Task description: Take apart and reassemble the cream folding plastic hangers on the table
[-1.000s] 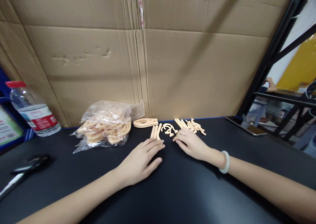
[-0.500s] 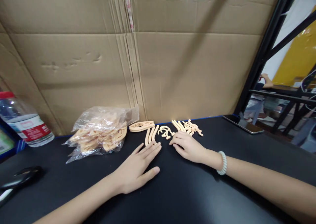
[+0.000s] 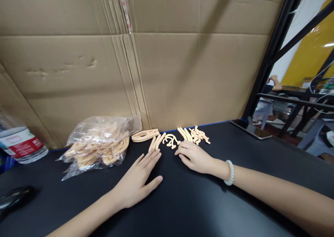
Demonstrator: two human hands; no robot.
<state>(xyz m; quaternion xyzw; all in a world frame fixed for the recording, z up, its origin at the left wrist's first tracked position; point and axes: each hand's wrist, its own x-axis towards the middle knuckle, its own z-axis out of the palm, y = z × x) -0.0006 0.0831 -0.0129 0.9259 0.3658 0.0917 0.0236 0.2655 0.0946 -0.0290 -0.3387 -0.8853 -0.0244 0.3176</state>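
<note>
My left hand (image 3: 138,181) lies flat on the black table (image 3: 182,209), fingers stretched toward two curved tan pieces (image 3: 156,142) just past its fingertips. My right hand (image 3: 195,156), with a white bead bracelet at the wrist, rests palm down with fingers loosely extended, just below a small arch-shaped tan piece (image 3: 170,140) and a cluster of tan sticks and shapes (image 3: 194,135). An oval tan piece (image 3: 144,135) lies to the left of these. Neither hand holds anything.
A clear plastic bag (image 3: 97,144) with several tan pieces lies at the left. A water bottle (image 3: 19,143) stands far left, a black object (image 3: 14,197) near the left edge. Cardboard (image 3: 167,63) walls the back. A phone (image 3: 249,129) lies at the right; another person's arm shows beyond.
The view has shifted so everything sits further left in frame. My left hand has spread flatter; both hands stay resting in nearly the same places by the tan pieces.
</note>
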